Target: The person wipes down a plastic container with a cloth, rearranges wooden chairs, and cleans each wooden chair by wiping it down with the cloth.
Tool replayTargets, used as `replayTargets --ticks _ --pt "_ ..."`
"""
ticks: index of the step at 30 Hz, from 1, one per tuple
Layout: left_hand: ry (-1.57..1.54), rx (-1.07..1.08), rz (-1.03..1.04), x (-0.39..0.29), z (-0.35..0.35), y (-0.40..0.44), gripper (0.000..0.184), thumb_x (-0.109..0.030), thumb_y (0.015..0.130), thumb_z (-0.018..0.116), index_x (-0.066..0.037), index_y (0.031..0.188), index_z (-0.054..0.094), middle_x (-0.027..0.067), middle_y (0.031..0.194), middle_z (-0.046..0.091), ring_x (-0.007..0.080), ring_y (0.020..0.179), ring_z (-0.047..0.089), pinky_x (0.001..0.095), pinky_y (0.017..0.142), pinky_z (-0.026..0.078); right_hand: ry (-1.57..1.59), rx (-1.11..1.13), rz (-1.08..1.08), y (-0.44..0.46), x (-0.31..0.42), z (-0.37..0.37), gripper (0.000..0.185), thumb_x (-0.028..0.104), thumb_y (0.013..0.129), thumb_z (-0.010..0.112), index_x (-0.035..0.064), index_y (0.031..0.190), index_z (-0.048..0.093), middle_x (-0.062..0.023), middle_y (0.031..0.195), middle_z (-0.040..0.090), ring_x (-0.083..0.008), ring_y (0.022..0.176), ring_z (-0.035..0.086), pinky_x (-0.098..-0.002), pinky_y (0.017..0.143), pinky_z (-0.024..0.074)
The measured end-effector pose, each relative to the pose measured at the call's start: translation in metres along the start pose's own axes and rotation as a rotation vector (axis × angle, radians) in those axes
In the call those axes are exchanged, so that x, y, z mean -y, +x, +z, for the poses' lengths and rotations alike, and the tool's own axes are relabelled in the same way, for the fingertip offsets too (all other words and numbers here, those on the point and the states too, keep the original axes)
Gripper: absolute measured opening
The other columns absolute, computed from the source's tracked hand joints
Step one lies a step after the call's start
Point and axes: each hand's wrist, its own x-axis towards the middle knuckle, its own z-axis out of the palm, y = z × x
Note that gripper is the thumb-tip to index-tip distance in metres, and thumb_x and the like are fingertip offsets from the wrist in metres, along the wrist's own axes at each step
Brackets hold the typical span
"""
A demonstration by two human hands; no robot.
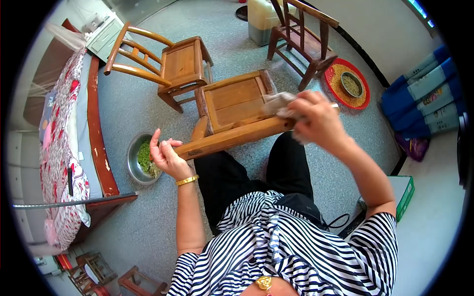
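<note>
Wooden chair (237, 101): front and centre, rail (232, 138) nearest
Cloth (277, 102): bunched at rail's right end
Right hand (316, 118): gripping cloth
Left hand (169, 157): loosely grasping rail's left end
Wiping: apparently underway
Next stroke: calls for steady rail

Right now the cloth (279, 104) in your right hand (318, 121) is a soft blur, half hidden by your fingers, while your left hand (168, 157) covers one end of the wooden rail (237, 137)! Your feet are out of sight, the green stuff (146, 158) in the steel basin (132, 166) is too fine to identify, and down low the bottom edge slices off a stool (136, 281).
</note>
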Motion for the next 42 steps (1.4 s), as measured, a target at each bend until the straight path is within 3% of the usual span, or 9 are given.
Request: replayTargets --ticks 6,12,15,17,18,21,25,36,42 --pt "0.021 0.006 -0.039 0.007 -0.002 0.023 0.027 -0.006 0.086 0.042 -0.003 0.112 0.05 0.0015 0.06 0.053 0.0067 0.057 0.048 0.0221 0.062 0.042 0.121 0.053 0.28 -0.002 -0.049 -0.019 0.026 0.014 0.066 0.055 0.0061 0.09 0.059 -0.0138 0.083 0.054 -0.0286 0.08 0.055 -0.0375 0.073 0.0449" --pt "0.138 -0.067 -0.036 0.035 -0.039 0.095 0.026 -0.006 0.085 0.045 -0.002 0.11 0.05 0.0036 0.058 0.056 0.0076 0.055 0.051 0.0203 0.057 0.041 0.442 0.257 0.121 -0.008 -0.006 -0.013 0.027 0.014 0.065 0.053 0.0017 0.089 0.056 -0.0154 0.08 0.054 -0.0285 0.076 0.056 -0.0361 0.07 0.0445" --pt "0.31 -0.043 -0.064 0.05 -0.059 0.121 0.031 -0.009 0.085 0.045 -0.003 0.116 0.045 0.008 0.072 0.06 0.0122 0.067 0.055 0.0244 0.066 0.044 0.798 0.31 0.027 -0.021 0.015 0.006 0.029 0.015 0.067 0.053 0.0007 0.092 0.055 -0.0159 0.084 0.055 -0.0288 0.082 0.055 -0.035 0.075 0.0435" --pt "0.41 -0.063 0.002 0.04 -0.05 0.12 0.043 -0.014 0.084 0.049 -0.003 0.124 0.037 0.0173 0.103 0.055 0.0204 0.093 0.054 0.0313 0.083 0.041 0.934 0.395 0.062 -0.025 0.021 0.015 0.027 0.014 0.07 0.051 0.0005 0.094 0.054 -0.0138 0.087 0.056 -0.0237 0.084 0.054 -0.0313 0.078 0.0417" --pt "0.456 -0.032 -0.095 0.039 -0.046 0.105 0.058 -0.02 0.083 0.054 -0.004 0.132 0.027 0.0208 0.129 0.036 0.0252 0.114 0.041 0.0349 0.097 0.031 1.016 0.412 0.109 -0.028 0.021 0.024 0.027 0.014 0.071 0.05 0.0006 0.094 0.054 -0.0118 0.086 0.056 -0.0202 0.082 0.053 -0.0298 0.076 0.0421" --pt "0.432 -0.049 -0.095 0.026 -0.025 0.048 0.083 -0.015 0.077 0.065 -0.006 0.138 0.01 0.0168 0.136 0.027 0.0246 0.117 0.038 0.035 0.098 0.031 1.199 0.512 0.288 -0.028 0.018 0.038 0.025 0.014 0.075 0.049 0.0007 0.096 0.054 -0.0051 0.081 0.056 -0.0105 0.075 0.051 -0.0248 0.07 0.0427" --pt "-0.254 -0.011 -0.642 -0.044 0.016 -0.025 0.082 -0.004 0.075 0.065 -0.015 0.138 0.012 0.0071 0.129 0.034 0.0192 0.114 0.038 0.0332 0.095 0.035 1.212 0.461 0.372 -0.022 0.003 0.07 0.023 0.012 0.075 0.049 0.0007 0.095 0.055 -0.0032 0.077 0.056 -0.0094 0.072 0.05 -0.0238 0.068 0.0427" --pt "-0.132 0.094 -0.488 -0.025 0.013 -0.021 0.067 0.004 0.07 0.061 -0.008 0.126 0.026 0.0122 0.12 0.04 0.0193 0.101 0.046 0.0312 0.088 0.04 0.765 0.315 0.334 -0.001 -0.018 0.151 0.032 0.02 0.071 0.055 0.0021 0.098 0.058 -0.0227 0.089 0.059 -0.0365 0.084 0.058 -0.0383 0.075 0.046" --pt "-0.021 0.35 -0.473 -0.014 -0.027 0.026 0.052 -0.003 0.07 0.06 -0.004 0.116 0.035 0.013 0.119 0.047 0.0148 0.092 0.05 0.0281 0.08 0.044 0.47 0.267 0.256 -0.028 -0.008 0.203 0.03 0.022 0.071 0.059 0.0078 0.096 0.056 -0.0172 0.089 0.057 -0.0357 0.085 0.056 -0.0419 0.072 0.0466"
